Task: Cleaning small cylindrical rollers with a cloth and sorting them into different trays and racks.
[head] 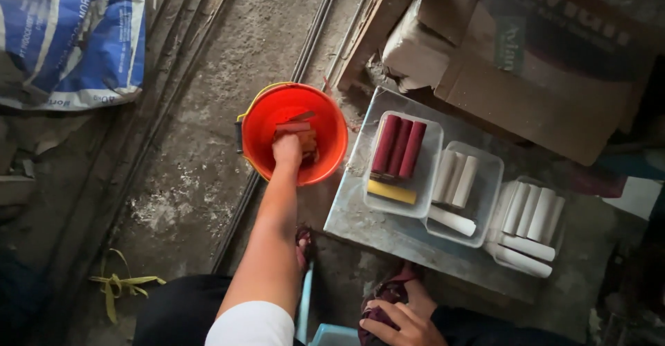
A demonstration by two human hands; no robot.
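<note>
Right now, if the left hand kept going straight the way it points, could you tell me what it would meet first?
Probably the brown block at the left hand's fingertips inside the orange bucket, then the bucket's far wall; depth is hard to judge.

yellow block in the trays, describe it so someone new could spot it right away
On the grey slab right of the orange bucket stand three clear plastic trays. In the tray nearest the bucket, the yellow block lies crosswise below three dark red rolls. It is the only yellow piece; the other trays hold white rolls.
</note>
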